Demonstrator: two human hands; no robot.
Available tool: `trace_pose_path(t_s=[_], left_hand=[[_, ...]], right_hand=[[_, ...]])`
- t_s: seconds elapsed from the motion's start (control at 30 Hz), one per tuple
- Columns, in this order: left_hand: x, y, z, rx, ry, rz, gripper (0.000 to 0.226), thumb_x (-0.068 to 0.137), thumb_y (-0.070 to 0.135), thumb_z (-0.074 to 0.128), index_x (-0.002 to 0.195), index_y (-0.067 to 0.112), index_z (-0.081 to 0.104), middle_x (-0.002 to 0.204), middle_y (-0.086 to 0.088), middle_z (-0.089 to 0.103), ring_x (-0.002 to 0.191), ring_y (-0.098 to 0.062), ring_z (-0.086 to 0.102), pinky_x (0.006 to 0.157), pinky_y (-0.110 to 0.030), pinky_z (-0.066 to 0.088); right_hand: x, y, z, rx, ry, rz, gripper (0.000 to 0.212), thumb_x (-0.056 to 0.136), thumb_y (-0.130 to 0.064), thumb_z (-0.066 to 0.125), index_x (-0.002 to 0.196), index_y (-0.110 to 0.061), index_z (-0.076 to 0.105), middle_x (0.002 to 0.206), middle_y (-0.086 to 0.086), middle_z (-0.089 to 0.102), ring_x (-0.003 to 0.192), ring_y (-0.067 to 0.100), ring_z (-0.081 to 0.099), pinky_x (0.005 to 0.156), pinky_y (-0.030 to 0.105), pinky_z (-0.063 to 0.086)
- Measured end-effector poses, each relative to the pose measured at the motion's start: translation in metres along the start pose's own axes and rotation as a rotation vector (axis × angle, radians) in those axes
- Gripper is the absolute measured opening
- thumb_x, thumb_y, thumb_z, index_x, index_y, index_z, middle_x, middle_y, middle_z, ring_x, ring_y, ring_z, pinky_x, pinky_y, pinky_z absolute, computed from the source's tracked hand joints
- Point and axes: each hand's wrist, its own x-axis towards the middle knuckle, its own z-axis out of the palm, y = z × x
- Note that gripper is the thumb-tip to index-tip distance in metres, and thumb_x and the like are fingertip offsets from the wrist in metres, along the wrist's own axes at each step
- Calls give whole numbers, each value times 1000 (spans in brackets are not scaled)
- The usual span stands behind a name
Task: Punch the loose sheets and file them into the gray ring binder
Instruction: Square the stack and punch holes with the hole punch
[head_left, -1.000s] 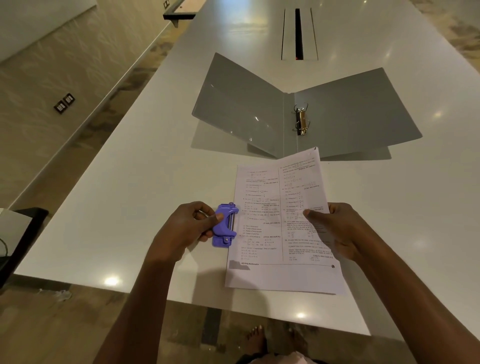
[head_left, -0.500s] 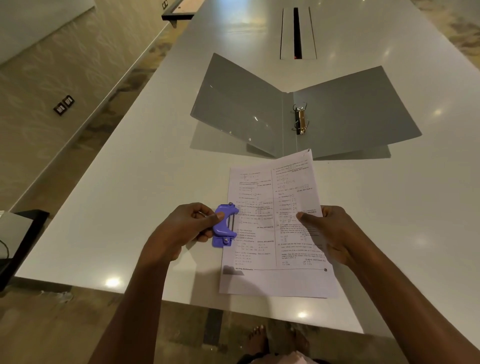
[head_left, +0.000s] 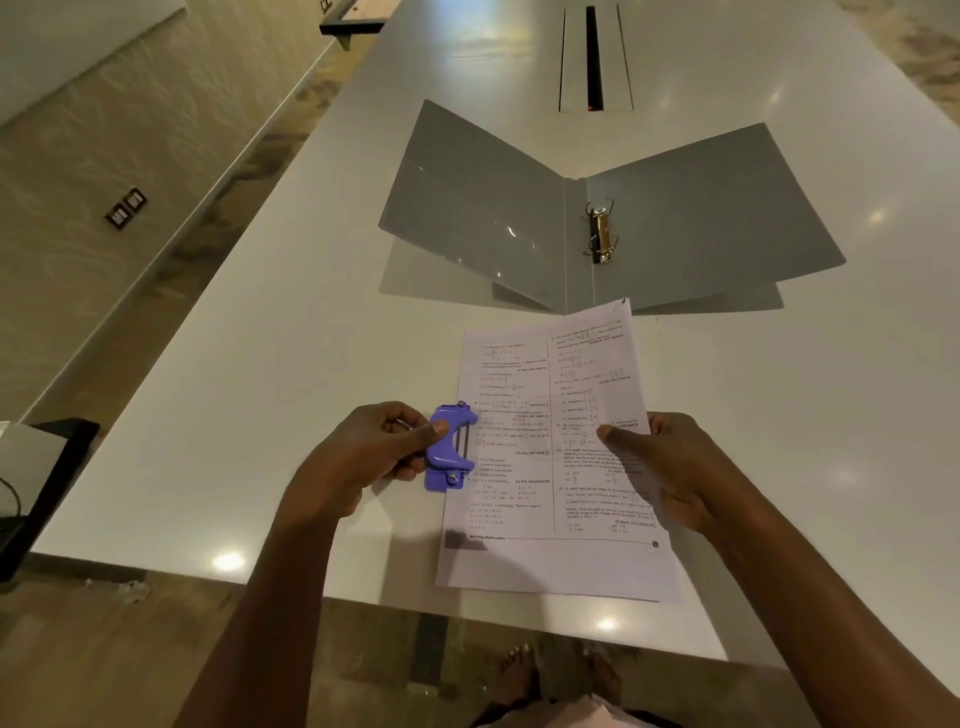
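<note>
At the near edge of the white table (head_left: 260, 389), the left hand (head_left: 363, 457) grasps a purple hole punch (head_left: 449, 449), thumb on its top. The punch is seated over the left margin of the printed sheets (head_left: 550, 467). The right hand (head_left: 670, 467) pinches the right margin of the sheets, thumb on the printed face. The sheets overhang the near table edge, and their far corner reaches the near end of the binder spine.

Surroundings: a cable slot (head_left: 595, 57) is set into the table beyond the binder. A dark flat device (head_left: 36, 478) sits beside the table's left side. Floor sockets (head_left: 125, 208) lie further left.

Container: the gray ring binder (head_left: 701, 228) lies open, spine down, both covers angled upward. Its ring mechanism (head_left: 601, 234) is mounted just right of the spine.
</note>
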Motion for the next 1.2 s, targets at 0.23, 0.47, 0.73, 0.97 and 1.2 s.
trace_pose_path(t_s=[0.23,0.47,0.73,0.97,1.2], left_hand=[[1,-1,0,14,2,2,28,92,34,77,106,9,71,87,-17,78,72,-19,68,65,-27,57],[3,-2,0,17,11,2,27,92,35,77,104,11,71,82,-13,78,70,-19,68,64,-27,58],[2,-1,0,13,20,-1,27,91,33,78,103,11,71,91,-22,78,73,-21,68,65,-28,59],[4,-3,2,38,55,11,27,91,29,80,103,6,71,78,-16,77,63,-18,67,61,-28,58],[11,-6,3,172,101,10,35,90,34,81,96,2,69,77,-16,76,60,-21,66,69,-40,60]], right_hand=[[-4,-1,-1,-41,3,5,24,97,-4,68,120,1,72,114,19,78,94,33,79,70,40,66],[-8,-2,2,-18,0,-6,24,97,-2,67,120,3,72,111,19,79,89,31,80,66,37,66],[-12,2,8,4,21,-11,22,98,-3,66,119,2,72,104,16,81,85,31,81,64,40,65],[-13,0,9,-10,23,-7,21,98,-3,67,117,1,73,102,15,82,83,29,81,61,38,65],[-11,-1,8,-62,25,-20,21,98,-5,67,118,-2,74,104,12,82,87,30,81,70,40,66]])
